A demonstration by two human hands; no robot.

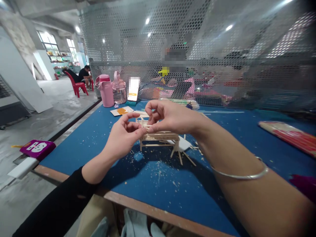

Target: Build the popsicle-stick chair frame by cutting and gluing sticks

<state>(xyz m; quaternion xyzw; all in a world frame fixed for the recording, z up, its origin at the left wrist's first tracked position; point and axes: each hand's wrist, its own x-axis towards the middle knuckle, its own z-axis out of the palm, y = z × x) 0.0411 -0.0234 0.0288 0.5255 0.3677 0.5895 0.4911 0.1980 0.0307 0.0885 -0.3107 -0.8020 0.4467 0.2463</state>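
A small model frame of thin wooden sticks (pixel 160 140) stands on the blue table (pixel 153 184). My left hand (pixel 124 135) is curled, its thumb and fingers pinched against the frame's left top end. My right hand (pixel 168 115) hovers over the frame's top, fingers pinched together on a thin stick of the frame. A silver bangle (pixel 243 174) circles my right forearm. Loose sticks (pixel 189 158) and wood crumbs lie around the frame.
At the far left of the table stand a pink bottle (pixel 106 90), a clear pink-lidded jug (pixel 119 89) and a propped phone (pixel 133 89). A red packet (pixel 291 136) lies at the right. A perforated screen (pixel 197 49) rises behind. A person sits on a red chair (pixel 78 85).
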